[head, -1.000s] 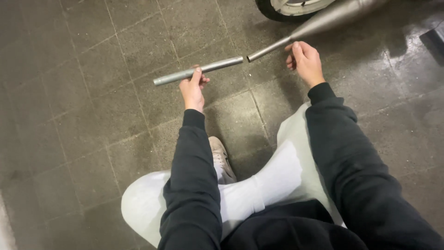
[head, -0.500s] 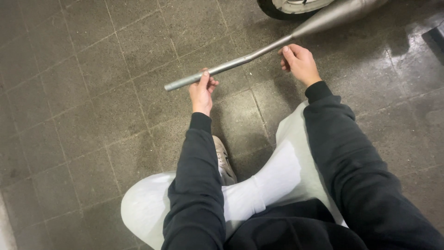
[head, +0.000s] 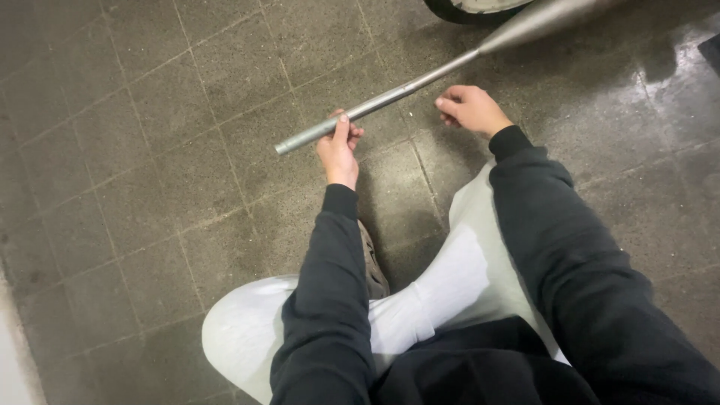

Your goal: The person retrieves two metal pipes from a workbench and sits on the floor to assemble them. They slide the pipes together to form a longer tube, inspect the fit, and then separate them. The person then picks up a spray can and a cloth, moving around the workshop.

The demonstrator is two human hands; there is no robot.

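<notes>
While the head camera looks down past dark sleeves and pale trousers, the left hand [head: 337,147] grips a slim grey metal tube [head: 339,122] near its free end, fingers wrapped over the top, holding it clear of the tiled floor [head: 135,150]. The tube runs up and to the right, in line with a narrower rod [head: 442,73] that leads into a wider tapering pipe [head: 540,19] beside a wheel [head: 457,9] at the top edge — whether the tube is sleeved over the rod or only butted against it, I cannot tell. The right hand [head: 469,109] hangs just below the rod, fingers loosely curled, holding nothing and not touching the metal. With only one hand on it, near one end, the tube could sag or twist out of line at the joint; if the joint is loose it may slip off and drop on the hard tiles. The floor to the right looks wet and shiny, so a dropped tube could skid away — and the seated legs lie right under its fall.
</notes>
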